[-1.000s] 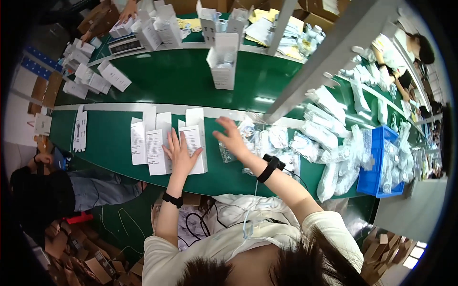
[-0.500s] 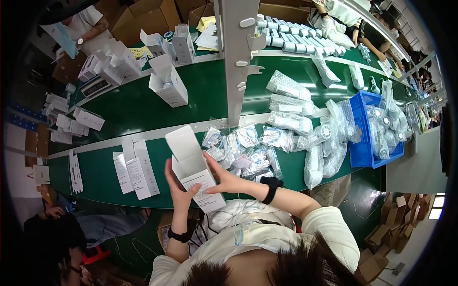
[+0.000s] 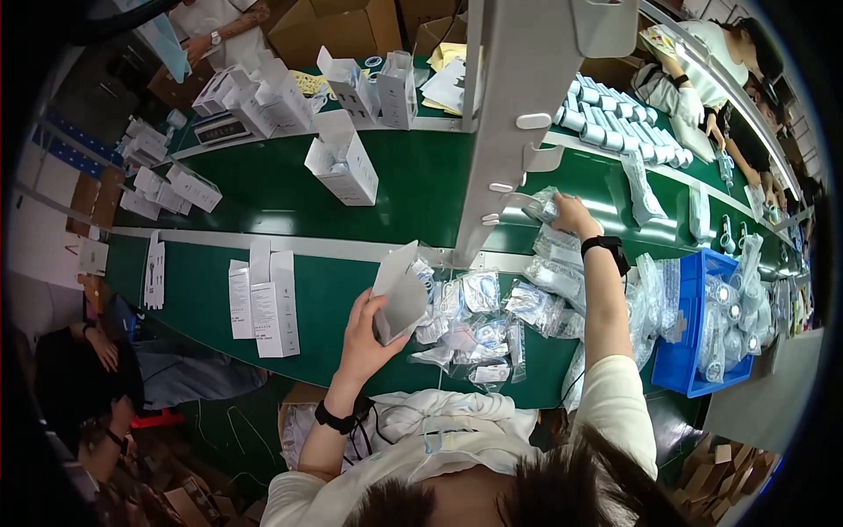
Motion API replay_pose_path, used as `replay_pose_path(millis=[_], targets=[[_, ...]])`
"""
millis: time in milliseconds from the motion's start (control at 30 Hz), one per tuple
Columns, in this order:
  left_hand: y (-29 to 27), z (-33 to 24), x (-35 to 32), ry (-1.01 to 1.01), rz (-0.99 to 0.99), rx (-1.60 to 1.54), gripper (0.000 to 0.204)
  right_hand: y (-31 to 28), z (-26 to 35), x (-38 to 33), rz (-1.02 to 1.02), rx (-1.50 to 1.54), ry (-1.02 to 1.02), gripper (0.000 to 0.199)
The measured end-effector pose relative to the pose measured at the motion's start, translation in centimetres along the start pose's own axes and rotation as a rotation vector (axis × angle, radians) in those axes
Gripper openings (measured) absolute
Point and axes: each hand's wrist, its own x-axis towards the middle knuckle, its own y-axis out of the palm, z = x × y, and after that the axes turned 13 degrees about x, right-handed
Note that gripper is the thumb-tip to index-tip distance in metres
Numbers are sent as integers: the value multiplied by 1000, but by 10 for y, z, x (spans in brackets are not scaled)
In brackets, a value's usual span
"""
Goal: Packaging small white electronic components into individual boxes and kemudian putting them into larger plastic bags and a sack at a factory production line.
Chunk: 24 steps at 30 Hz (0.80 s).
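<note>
Two hands split | left hand (image 3: 367,334) gripped open white carton (image 3: 399,294); right hand (image 3: 572,213) had reached out, pinching clear bagged part (image 3: 543,205) on green belt (image 3: 421,176)

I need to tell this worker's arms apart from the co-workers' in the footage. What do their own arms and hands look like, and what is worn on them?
Both hands are bare, without gloves. The left hand has a black wristband on its wrist; the right hand has a black watch-like band. Forearms are uncovered. Short white sleeves start near the elbows. No rings are discernible.
</note>
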Motion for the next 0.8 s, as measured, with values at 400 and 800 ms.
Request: replay_pose_path(millis=[400, 800], targets=[[58, 8, 4, 36, -261, -148, 78, -44, 193, -198, -705, 2005, -543, 67], [50, 30, -30, -86, -446, -95, 80, 78, 299, -184, -619, 1203, -836, 50]])
